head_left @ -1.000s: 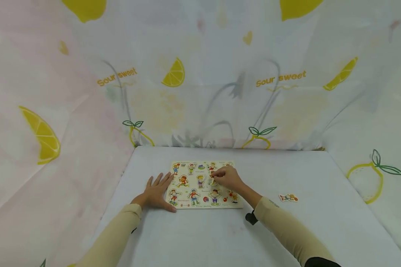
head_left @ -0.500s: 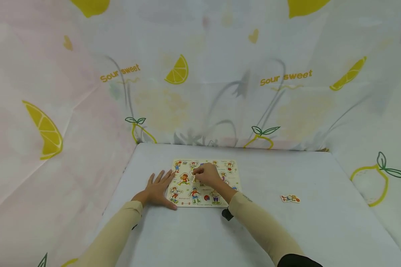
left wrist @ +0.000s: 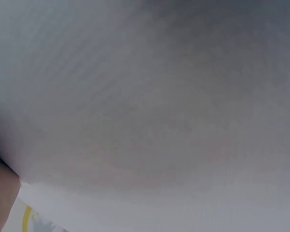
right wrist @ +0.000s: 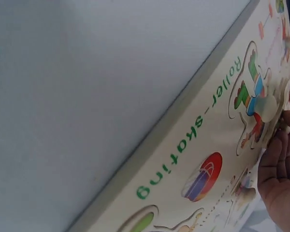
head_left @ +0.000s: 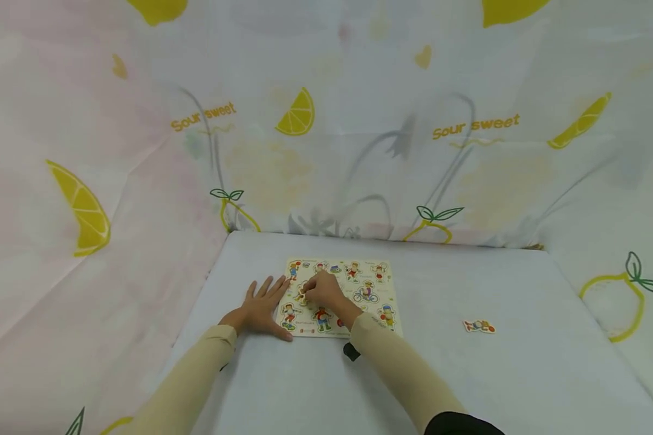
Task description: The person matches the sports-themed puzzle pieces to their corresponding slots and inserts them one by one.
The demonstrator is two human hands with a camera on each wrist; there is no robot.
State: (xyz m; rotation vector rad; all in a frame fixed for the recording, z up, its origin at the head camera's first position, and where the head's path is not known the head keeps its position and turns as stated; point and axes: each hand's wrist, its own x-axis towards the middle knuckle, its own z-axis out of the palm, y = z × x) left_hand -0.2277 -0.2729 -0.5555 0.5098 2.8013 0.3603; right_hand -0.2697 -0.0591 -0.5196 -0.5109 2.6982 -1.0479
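Head view, left to right. A pale cloth backdrop (head_left: 87,151) printed with yellow lemon slices, green-leafed lemon outlines and the words "Sour sweet" hangs on the left, runs across the back and returns on the right, enclosing a white tabletop (head_left: 468,374) on three sides. The left hand (head_left: 261,311) lies flat on the tabletop, fingers straight and spread, their tips touching the left edge of the puzzle board (head_left: 381,299); it holds nothing. The board, a cream wooden panel with cartoon figures of children at sports set in cut-out recesses, lies flat near the middle of the tabletop, closer to the back cloth than to the person. The right hand (head_left: 322,291) rests over the left-centre part of the board with fingers curled downward at a figure piece; whether the fingers actually pinch a peg cannot be told. Both forearms wear beige sleeves (head_left: 397,368). Well to the right of the board, a loose puzzle piece (head_left: 479,327) lies alone on the tabletop. In the right wrist view the board's near edge carries the green label "Roller-skating" (right wrist: 188,150) beside a skater figure (right wrist: 253,94).
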